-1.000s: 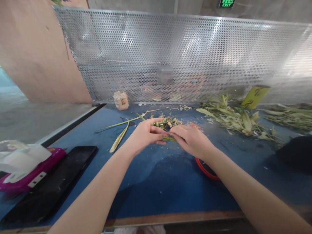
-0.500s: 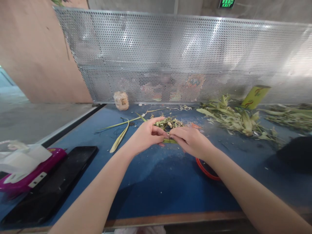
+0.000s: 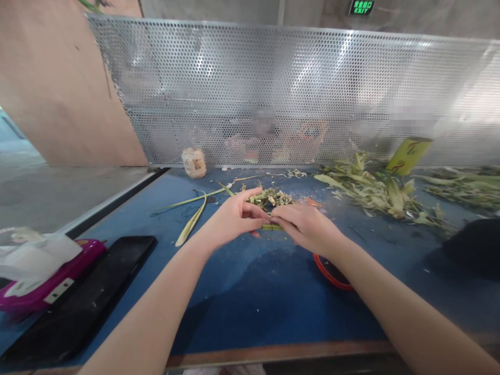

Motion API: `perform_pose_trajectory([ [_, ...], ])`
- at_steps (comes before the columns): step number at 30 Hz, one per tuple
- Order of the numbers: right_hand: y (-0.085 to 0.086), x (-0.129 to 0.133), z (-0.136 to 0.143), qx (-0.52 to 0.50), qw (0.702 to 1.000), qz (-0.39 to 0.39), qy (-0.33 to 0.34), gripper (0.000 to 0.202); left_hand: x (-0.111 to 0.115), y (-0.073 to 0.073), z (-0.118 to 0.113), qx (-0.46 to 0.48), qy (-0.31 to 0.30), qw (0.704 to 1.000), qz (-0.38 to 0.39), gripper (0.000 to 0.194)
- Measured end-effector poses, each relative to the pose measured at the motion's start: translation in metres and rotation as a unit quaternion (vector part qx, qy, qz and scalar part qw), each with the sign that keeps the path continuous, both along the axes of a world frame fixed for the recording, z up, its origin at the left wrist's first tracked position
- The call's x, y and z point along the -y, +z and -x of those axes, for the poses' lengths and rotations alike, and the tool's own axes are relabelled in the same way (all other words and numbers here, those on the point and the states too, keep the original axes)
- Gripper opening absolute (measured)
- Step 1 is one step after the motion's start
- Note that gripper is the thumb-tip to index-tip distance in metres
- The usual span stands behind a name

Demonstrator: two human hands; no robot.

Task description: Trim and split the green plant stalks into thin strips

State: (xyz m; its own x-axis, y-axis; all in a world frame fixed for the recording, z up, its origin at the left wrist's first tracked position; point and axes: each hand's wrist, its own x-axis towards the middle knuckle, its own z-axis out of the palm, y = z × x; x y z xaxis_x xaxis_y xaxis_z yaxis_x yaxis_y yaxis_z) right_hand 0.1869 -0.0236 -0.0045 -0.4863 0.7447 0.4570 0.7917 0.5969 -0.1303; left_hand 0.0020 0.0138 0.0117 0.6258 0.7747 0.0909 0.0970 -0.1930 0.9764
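My left hand (image 3: 240,216) and my right hand (image 3: 307,221) meet at the middle of the blue table (image 3: 250,307). Between their fingertips is a short green plant stem (image 3: 272,227), pinched from both sides and largely covered by the fingers. Just behind my fingers lies a heap of dried plant scraps (image 3: 271,198). To the left of my left hand rests a pale green leaf strip (image 3: 191,224), near a long thin stalk (image 3: 183,201). A red round rim (image 3: 330,278) shows partly from under my right forearm.
A leafy pile (image 3: 383,192) lies at the right, beside a yellow-green box (image 3: 409,156). A wrapped pale bundle (image 3: 194,162) stands by the perforated metal screen (image 3: 242,78). At left are a black tray (image 3: 86,297) and a magenta box (image 3: 78,265) with white tissue. A dark object sits far right.
Both hands stay nearly where they were, with only slight finger movement at the stem. The whole view has shifted very slightly.
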Motion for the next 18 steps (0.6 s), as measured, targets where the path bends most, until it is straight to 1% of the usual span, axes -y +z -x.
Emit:
perform_pose_trajectory([
  [6, 0.0003, 0.0003, 0.0016, -0.009, 1.000, 0.007, 0.018, 0.022, -0.0009, -0.0015, -0.0006, 0.000, 0.001, 1.000, -0.004, 0.084],
  [14, 0.0028, 0.0019, -0.0002, -0.026, 0.999, 0.006, 0.031, 0.021, 0.0011, 0.0008, -0.0003, 0.015, -0.033, 0.998, -0.050, 0.080],
  [18, 0.0027, 0.0018, -0.0002, -0.029, 0.999, 0.000, 0.029, 0.019, 0.0019, 0.0023, -0.0001, 0.015, -0.022, 0.997, -0.072, 0.080],
])
